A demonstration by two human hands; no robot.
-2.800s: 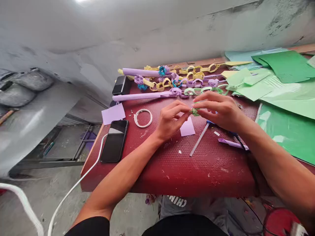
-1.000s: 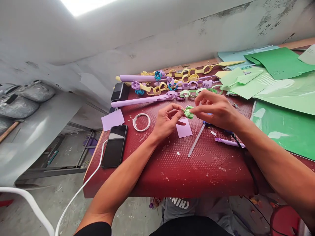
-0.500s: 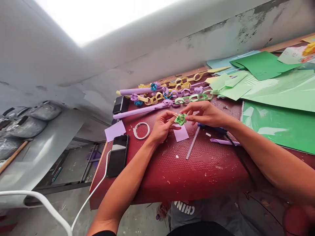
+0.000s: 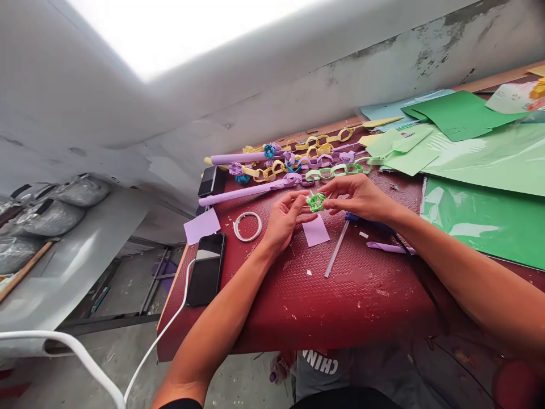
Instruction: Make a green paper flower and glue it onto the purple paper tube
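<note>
Both my hands meet above the red table [image 4: 323, 307] and pinch a small green paper flower [image 4: 316, 202] between their fingertips. My left hand [image 4: 286, 218] grips its left side, my right hand [image 4: 356, 196] its right side. Below the flower lies a small lilac paper square [image 4: 315, 232]. Just behind my hands stretch paper chains [image 4: 315, 160] of yellow, lilac and green links, with small paper flowers and rolled lilac paper tubes [image 4: 242, 193].
A phone [image 4: 206, 269] on a white cable lies at the table's left edge, a lilac square [image 4: 201, 225] and a white ring [image 4: 247, 225] beside it. A grey strip [image 4: 336, 257] and a lilac curl [image 4: 389, 247] lie near. Green sheets [image 4: 485, 170] cover the right.
The view has tilted up and shifted. My hands have kept the green paper flower between them and turned it, so its open face now shows.
</note>
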